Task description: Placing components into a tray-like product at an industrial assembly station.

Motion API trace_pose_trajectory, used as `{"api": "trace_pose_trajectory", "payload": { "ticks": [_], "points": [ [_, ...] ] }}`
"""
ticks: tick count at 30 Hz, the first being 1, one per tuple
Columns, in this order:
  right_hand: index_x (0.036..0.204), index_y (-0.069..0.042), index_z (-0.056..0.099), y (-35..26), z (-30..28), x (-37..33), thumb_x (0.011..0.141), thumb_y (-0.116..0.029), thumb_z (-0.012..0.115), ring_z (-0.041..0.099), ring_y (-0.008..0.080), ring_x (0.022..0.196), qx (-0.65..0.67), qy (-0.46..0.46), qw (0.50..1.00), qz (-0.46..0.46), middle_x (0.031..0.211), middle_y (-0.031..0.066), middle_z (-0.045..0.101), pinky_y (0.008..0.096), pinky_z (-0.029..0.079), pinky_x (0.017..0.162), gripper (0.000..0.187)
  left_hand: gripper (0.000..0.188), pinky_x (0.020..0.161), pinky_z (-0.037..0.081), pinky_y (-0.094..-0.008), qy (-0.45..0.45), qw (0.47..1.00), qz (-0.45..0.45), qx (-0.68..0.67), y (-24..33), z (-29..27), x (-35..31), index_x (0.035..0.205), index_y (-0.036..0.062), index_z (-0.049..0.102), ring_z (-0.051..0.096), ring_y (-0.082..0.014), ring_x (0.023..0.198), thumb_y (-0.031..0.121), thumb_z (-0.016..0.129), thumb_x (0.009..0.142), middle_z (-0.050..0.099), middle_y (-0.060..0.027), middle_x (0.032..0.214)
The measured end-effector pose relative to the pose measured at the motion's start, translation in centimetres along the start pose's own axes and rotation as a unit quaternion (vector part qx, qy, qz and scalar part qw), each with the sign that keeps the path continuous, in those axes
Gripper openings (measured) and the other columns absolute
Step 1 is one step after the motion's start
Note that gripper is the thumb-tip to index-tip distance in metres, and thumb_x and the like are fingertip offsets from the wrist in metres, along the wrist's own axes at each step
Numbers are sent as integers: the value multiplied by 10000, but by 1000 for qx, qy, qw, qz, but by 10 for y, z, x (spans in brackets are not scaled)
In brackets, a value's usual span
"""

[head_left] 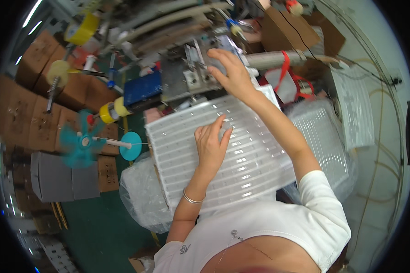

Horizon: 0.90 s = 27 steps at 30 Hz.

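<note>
A large white ribbed plastic tray (182, 168) lies in front of me, with rows of small, clear-looking pieces along its grooves. Over its middle hovers my left hand (209, 144), thumb and forefinger apart; I make out nothing between them. My right hand (234, 75) reaches beyond the tray's far edge to a metal fixture (193, 75) on the machine bench. Its thumb and forefinger are spread beside the fixture, and no held thing shows. Whether the fingertips touch the metal is unclear.
Left of the tray stand a small turquoise fan (83, 141) and a blue box (142, 88). Yellow tape rolls (108, 112) hang nearby. More ribbed trays in plastic (321, 141) lie to the right, below a grey pipe (278, 59). Cardboard boxes (41, 118) are stacked at left.
</note>
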State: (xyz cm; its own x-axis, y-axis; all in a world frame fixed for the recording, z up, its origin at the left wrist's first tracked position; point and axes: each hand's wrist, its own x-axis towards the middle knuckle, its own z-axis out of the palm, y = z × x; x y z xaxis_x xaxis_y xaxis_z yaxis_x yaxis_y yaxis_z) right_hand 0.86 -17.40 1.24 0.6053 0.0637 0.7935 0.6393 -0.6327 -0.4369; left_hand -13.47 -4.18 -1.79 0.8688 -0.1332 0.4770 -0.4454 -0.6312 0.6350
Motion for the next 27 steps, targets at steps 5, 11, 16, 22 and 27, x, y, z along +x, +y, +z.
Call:
{"api": "trace_pose_trajectory", "payload": {
  "ticks": [5,11,16,22,27],
  "points": [
    [1052,-14,635,22,-101,-51,875,-155,607,598,132,951,87,-38,988,121,1040,66,655,257,452,840,228,255,845,363,-363,-80,991,84,-72,30,46,-17,964,85,595,580,-189,773,149,714,748,636,-33,850],
    [1048,16,634,22,-174,-101,904,-111,578,588,98,884,123,-12,949,290,992,57,656,230,462,792,200,165,874,354,-411,-119,956,260,-62,88,134,-53,842,122,601,558,-177,774,180,683,710,574,2,702],
    [1028,22,633,15,-183,-120,913,-97,565,585,100,888,132,-25,946,295,1016,64,649,228,456,804,179,138,907,346,-428,-284,906,296,106,82,142,-72,876,94,613,539,-220,869,109,508,788,587,-38,818],
    [1014,-31,641,-27,-112,-128,861,-69,612,577,110,760,97,-186,956,205,905,52,637,237,461,671,161,355,908,353,-415,-130,984,51,-115,25,25,-64,1036,153,654,562,-191,919,228,749,702,625,-31,920],
    [1070,-88,607,-114,-36,-164,739,-18,629,598,227,756,210,-387,897,-37,843,93,570,347,502,598,339,185,716,459,-234,178,949,-250,-75,-42,-132,-74,1039,25,626,563,-92,755,55,596,859,619,-26,845]
  ]
}}
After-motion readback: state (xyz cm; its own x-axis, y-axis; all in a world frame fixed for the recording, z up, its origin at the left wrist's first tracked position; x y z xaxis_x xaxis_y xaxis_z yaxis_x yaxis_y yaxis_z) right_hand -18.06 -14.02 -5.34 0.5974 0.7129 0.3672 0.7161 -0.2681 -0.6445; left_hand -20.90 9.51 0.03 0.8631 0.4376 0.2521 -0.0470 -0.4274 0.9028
